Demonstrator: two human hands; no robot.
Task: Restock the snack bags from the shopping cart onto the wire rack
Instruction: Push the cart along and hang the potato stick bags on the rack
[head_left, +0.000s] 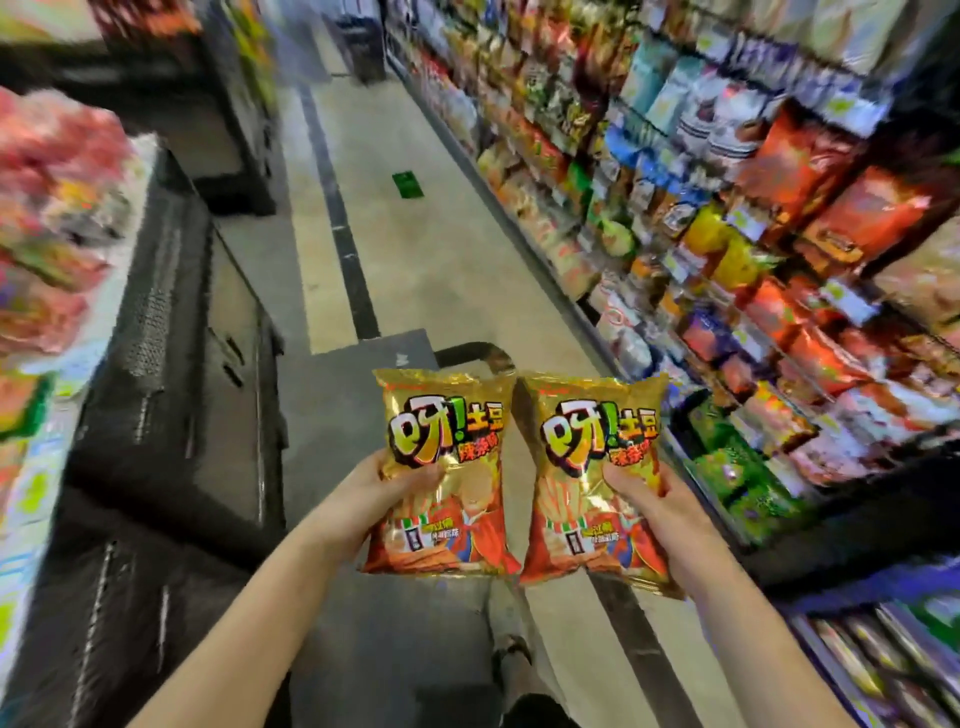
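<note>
Head view: each hand's fingers grip one gold snack bag, left hand (376, 491) on left bag (447, 467), right hand (655, 501) on right bag (587, 467).

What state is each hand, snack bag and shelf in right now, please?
Left hand: grips the left bag.
Right hand: grips the right bag.
Left bag: sealed, upright.
Right bag: sealed, upright.
Shelves: stocked with packets.
</note>
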